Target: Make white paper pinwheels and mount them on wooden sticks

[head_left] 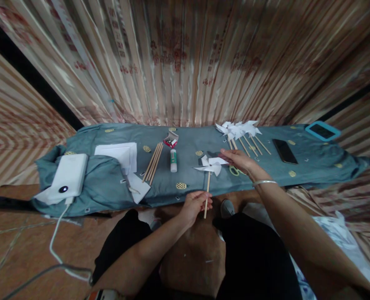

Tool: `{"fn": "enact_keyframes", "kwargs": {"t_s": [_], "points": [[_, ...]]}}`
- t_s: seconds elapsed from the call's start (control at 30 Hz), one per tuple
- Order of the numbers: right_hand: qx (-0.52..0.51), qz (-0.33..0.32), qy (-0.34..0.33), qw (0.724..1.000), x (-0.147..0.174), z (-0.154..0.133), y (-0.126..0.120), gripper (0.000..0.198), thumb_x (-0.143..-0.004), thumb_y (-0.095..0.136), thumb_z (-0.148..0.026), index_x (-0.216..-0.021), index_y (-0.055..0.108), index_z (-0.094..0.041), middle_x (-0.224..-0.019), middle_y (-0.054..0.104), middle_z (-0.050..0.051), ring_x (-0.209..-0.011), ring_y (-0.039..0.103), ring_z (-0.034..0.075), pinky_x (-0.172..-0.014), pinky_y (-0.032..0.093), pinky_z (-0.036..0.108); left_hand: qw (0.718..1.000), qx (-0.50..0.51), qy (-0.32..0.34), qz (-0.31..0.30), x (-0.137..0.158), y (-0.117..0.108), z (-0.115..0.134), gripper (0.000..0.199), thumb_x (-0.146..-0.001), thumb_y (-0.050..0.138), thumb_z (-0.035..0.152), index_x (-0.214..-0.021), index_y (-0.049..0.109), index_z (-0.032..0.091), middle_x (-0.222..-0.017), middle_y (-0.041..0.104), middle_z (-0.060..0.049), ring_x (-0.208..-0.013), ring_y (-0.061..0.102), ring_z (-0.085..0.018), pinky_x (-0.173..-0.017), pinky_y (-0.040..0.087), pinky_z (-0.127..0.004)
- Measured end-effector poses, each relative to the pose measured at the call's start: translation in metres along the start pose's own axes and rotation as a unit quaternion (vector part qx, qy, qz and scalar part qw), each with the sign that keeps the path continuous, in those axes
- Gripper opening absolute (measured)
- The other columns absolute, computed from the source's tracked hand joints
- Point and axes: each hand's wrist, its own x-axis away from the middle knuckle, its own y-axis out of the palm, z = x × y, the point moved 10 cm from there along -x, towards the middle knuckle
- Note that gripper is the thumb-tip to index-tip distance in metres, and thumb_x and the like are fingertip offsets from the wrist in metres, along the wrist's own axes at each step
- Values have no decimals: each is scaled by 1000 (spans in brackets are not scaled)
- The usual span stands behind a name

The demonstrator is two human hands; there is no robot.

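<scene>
My left hand (195, 205) is closed around the wooden stick (208, 183) of a white paper pinwheel (214, 166), low on the stick. The pinwheel is held upright near the front edge of the covered table. At its right side my right hand (236, 159) has its fingertips on a paper blade, seemingly pinching it. Green scissor handles (234, 171) lie partly hidden beneath that hand. Behind it rests a group of white pinwheels on sticks (239, 129).
A glue stick (173, 161), wooden sticks (152, 163), a small red box (171, 140) and white paper sheets (119, 154) lie to the left. A white power bank (68, 175) with a cable is at far left. At right are a phone (284, 151) and a blue-framed tablet (322, 131).
</scene>
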Motion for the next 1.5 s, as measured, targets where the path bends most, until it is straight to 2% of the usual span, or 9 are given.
{"fn": "enact_keyframes", "kwargs": {"t_s": [0.07, 0.17, 0.23, 0.43, 0.53, 0.77, 0.9, 1.1, 1.5], "points": [[-64, 69, -19, 995, 4, 6, -11, 54, -69, 59, -73, -76, 65, -20, -79, 72, 6, -73, 65, 14, -63, 50, 25, 1000, -10, 19, 10, -6, 0, 9, 40, -59, 81, 45, -73, 68, 10, -59, 63, -1, -49, 56, -8, -55, 43, -22], [-146, 145, -49, 977, 19, 14, -15, 53, -67, 59, -75, -77, 64, -23, -77, 72, 2, -76, 67, 13, -66, 51, 23, 998, -29, 56, 13, -14, 3, 25, 37, -64, 78, 44, -75, 69, 11, -61, 63, -1, -51, 56, -8, -57, 45, -23], [-272, 197, -76, 939, 32, 21, -16, 47, -61, 74, -65, -77, 68, -22, -73, 72, 2, -71, 68, 14, -64, 51, 24, 996, -42, 76, 17, -20, 5, 34, 35, -66, 77, 43, -76, 70, 11, -62, 64, -1, -51, 57, -8, -58, 46, -23], [-376, 202, -58, 903, 43, 30, 1, 42, -53, 83, -55, -74, 70, -21, -81, 73, 0, -72, 68, 12, -62, 50, 20, 992, -60, 103, 31, -35, 11, 45, 32, -65, 76, 42, -74, 70, 12, -61, 65, -1, -49, 57, -8, -56, 46, -22], [-364, 204, -68, 906, 37, 27, -6, 38, -56, 83, -52, -75, 70, -22, -83, 73, -1, -71, 67, 11, -62, 50, 20, 992, -60, 107, 31, -40, 15, 46, 32, -64, 77, 43, -74, 70, 13, -61, 65, -1, -49, 57, -8, -56, 46, -23], [-309, 261, -113, 908, 33, 27, -43, 33, -62, 80, -46, -79, 66, -21, -76, 70, -2, -71, 65, 11, -68, 49, 23, 992, -65, 101, 24, -42, 23, 48, 35, -62, 79, 45, -74, 72, 12, -61, 66, -1, -50, 58, -9, -57, 47, -23], [-288, 270, -115, 912, 34, 26, -50, 34, -60, 81, -46, -79, 69, -21, -77, 70, -1, -70, 63, 10, -66, 49, 23, 993, -73, 95, 15, -42, 26, 47, 39, -60, 80, 48, -74, 73, 12, -61, 67, -2, -50, 58, -9, -56, 47, -22], [-258, 237, -107, 931, 34, 16, -37, 31, -57, 81, -46, -69, 70, -20, -59, 66, -2, -54, 56, 10, -58, 47, 24, 990, -88, 113, 8, -41, 25, 57, 38, -59, 81, 47, -74, 74, 13, -63, 68, -2, -51, 59, -9, -59, 50, -23], [-235, 138, -81, 959, 44, 2, 1, 38, -50, 83, -54, -61, 70, -20, -53, 66, 0, -50, 54, 10, -54, 44, 24, 965, -173, 189, 49, -48, 16, 75, 32, -66, 76, 46, -77, 77, 16, -74, 72, -5, -61, 61, -13, -65, 50, -25]]}}
